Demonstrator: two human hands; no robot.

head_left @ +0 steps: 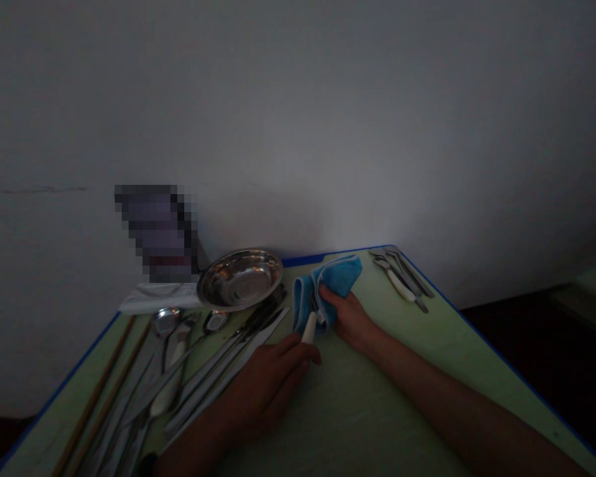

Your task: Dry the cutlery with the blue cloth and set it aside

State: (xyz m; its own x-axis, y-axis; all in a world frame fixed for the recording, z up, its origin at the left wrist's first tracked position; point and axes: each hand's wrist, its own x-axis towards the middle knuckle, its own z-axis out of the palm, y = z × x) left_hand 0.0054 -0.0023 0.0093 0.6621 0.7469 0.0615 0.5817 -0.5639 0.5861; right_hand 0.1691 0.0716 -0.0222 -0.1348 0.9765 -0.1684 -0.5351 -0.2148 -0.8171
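My left hand (273, 374) rests on the green table (377, 397), its fingers closed round the white handle of a piece of cutlery (308, 328). The other end of that utensil disappears into a blue cloth (328, 285). My right hand (347, 315) is closed on the blue cloth and presses it around the utensil. What kind of utensil it is stays hidden by the cloth.
A steel bowl (241, 278) stands at the table's back beside a white folded item (159, 296). Several spoons, knives and chopsticks (179, 377) lie at the left. A few wiped utensils (402, 278) lie at the back right. A wall rises behind.
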